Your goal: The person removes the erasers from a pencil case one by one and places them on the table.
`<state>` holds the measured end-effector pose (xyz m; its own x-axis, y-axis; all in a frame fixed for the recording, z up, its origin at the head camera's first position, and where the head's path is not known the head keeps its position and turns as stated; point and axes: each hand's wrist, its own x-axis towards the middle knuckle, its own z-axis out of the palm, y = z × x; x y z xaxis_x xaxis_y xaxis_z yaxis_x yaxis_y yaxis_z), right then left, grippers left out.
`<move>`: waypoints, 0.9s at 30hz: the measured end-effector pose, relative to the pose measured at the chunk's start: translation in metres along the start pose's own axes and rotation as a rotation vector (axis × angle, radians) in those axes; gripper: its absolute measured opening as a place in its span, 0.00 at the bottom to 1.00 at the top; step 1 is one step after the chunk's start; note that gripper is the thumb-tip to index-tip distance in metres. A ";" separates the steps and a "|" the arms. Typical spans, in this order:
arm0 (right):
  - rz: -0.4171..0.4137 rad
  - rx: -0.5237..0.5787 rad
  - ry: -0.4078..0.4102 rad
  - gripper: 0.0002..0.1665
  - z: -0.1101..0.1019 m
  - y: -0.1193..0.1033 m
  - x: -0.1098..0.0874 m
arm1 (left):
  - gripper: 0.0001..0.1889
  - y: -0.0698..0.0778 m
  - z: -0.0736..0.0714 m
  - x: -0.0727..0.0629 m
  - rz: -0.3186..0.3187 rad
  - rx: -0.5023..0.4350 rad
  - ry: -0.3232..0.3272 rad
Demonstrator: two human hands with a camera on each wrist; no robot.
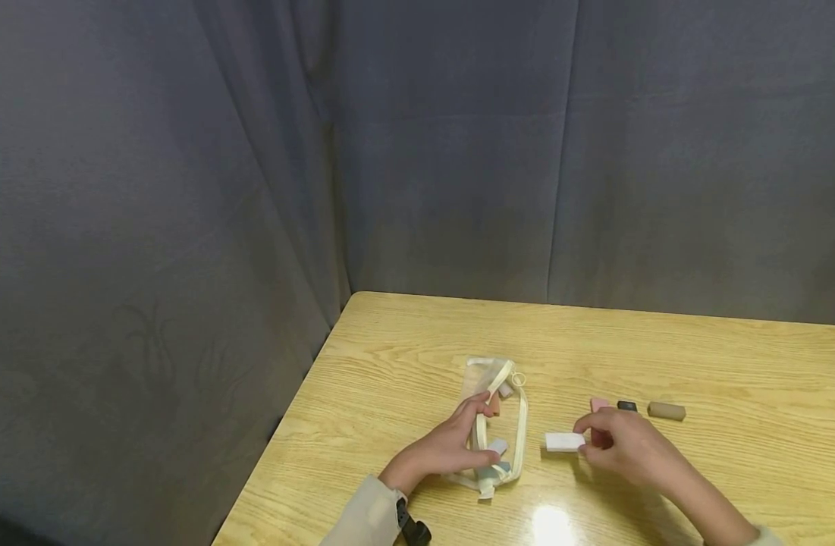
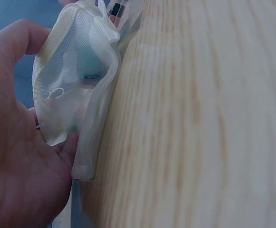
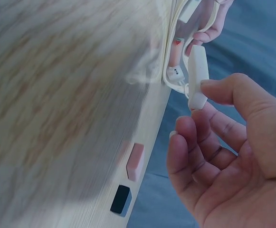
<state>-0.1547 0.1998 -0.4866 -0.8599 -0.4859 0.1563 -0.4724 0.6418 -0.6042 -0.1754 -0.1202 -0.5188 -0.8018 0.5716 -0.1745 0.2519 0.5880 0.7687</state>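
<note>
My right grip point(image 1: 627, 444) is pinching the white block point(image 1: 560, 442), right of the mesh pouch point(image 1: 522, 418) my left grip point(image 1: 451, 446) is holding open — I'm favouring a gentle, end-first entry.

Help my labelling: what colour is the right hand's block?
The block is white, clearest in right wrist view.

The worktop point(image 1: 390, 334) carries a pouch point(image 1: 481, 434) and, right of it, a pink block point(image 1: 598, 403), black block point(image 1: 626, 406) and brown block point(image 1: 666, 411).
</note>
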 end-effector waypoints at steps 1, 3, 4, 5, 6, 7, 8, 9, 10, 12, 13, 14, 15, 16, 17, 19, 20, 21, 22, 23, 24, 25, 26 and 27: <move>0.001 -0.007 0.003 0.08 -0.001 0.001 -0.001 | 0.32 0.000 0.000 0.000 -0.001 -0.005 -0.002; 0.002 -0.011 0.006 0.08 -0.002 0.002 -0.002 | 0.32 0.000 0.000 0.000 -0.002 -0.009 -0.005; 0.003 -0.011 0.007 0.08 -0.002 0.003 -0.003 | 0.32 0.000 0.000 0.000 -0.003 -0.011 -0.007; 0.006 -0.010 0.009 0.08 -0.003 0.003 -0.004 | 0.32 0.000 0.000 0.000 -0.004 -0.013 -0.007; 0.011 -0.008 0.008 0.08 -0.003 0.004 -0.005 | 0.32 0.000 -0.001 -0.001 -0.004 -0.012 -0.008; 0.017 -0.007 0.007 0.08 -0.004 0.004 -0.005 | 0.32 0.000 -0.001 -0.001 -0.004 -0.012 -0.009; 0.020 -0.007 0.005 0.08 -0.004 0.005 -0.006 | 0.32 0.000 -0.001 -0.001 -0.003 -0.011 -0.009; 0.023 -0.010 0.005 0.08 -0.005 0.005 -0.006 | 0.32 0.000 -0.001 -0.001 -0.001 -0.010 -0.008; 0.031 -0.010 0.004 0.08 -0.005 0.005 -0.007 | 0.32 0.000 -0.001 -0.001 0.000 -0.013 -0.008; 0.038 -0.018 0.001 0.09 -0.007 0.006 -0.008 | 0.32 0.001 -0.001 -0.001 0.001 -0.014 -0.009; 0.039 -0.020 -0.001 0.09 -0.007 0.007 -0.009 | 0.32 0.001 -0.001 -0.001 0.002 -0.015 -0.009; 0.042 -0.021 -0.001 0.09 -0.008 0.007 -0.010 | 0.32 0.001 -0.001 -0.001 0.002 -0.015 -0.009; 0.047 -0.023 0.000 0.09 -0.009 0.008 -0.010 | 0.32 0.001 -0.001 -0.001 0.002 -0.017 -0.009; 0.054 -0.022 0.001 0.10 -0.009 0.008 -0.011 | 0.32 0.001 -0.001 -0.001 0.002 -0.018 -0.009; 0.059 -0.025 0.004 0.10 -0.010 0.009 -0.012 | 0.32 0.001 -0.001 -0.001 0.003 -0.020 -0.008; 0.073 -0.023 0.010 0.10 -0.012 0.010 -0.014 | 0.32 0.001 -0.001 -0.001 0.005 -0.021 -0.007; 0.075 -0.024 0.016 0.11 -0.013 0.010 -0.014 | 0.32 0.001 -0.001 -0.001 0.005 -0.021 -0.007; 0.078 -0.021 0.020 0.11 -0.014 0.011 -0.015 | 0.32 0.001 -0.001 -0.001 0.005 -0.021 -0.006; 0.076 -0.019 0.026 0.11 -0.014 0.011 -0.016 | 0.32 0.001 -0.001 -0.002 0.006 -0.020 -0.006; 0.070 -0.022 0.036 0.12 -0.015 0.012 -0.017 | 0.32 0.001 -0.001 -0.002 0.006 -0.019 -0.005; 0.062 -0.021 0.042 0.12 -0.016 0.013 -0.018 | 0.32 0.001 0.000 -0.002 0.006 -0.017 -0.004; 0.053 -0.021 0.049 0.12 -0.016 0.013 -0.019 | 0.32 0.001 0.000 -0.002 0.005 -0.016 -0.004; 0.045 -0.022 0.057 0.12 -0.016 0.014 -0.019 | 0.32 0.001 0.000 -0.002 0.004 -0.015 -0.003; 0.045 -0.024 0.066 0.12 -0.017 0.015 -0.020 | 0.32 0.001 0.000 -0.002 0.004 -0.016 -0.003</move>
<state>-0.1479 0.2294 -0.4857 -0.8907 -0.4167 0.1815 -0.4372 0.6766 -0.5925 -0.1740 -0.1205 -0.5172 -0.7989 0.5761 -0.1731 0.2464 0.5759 0.7795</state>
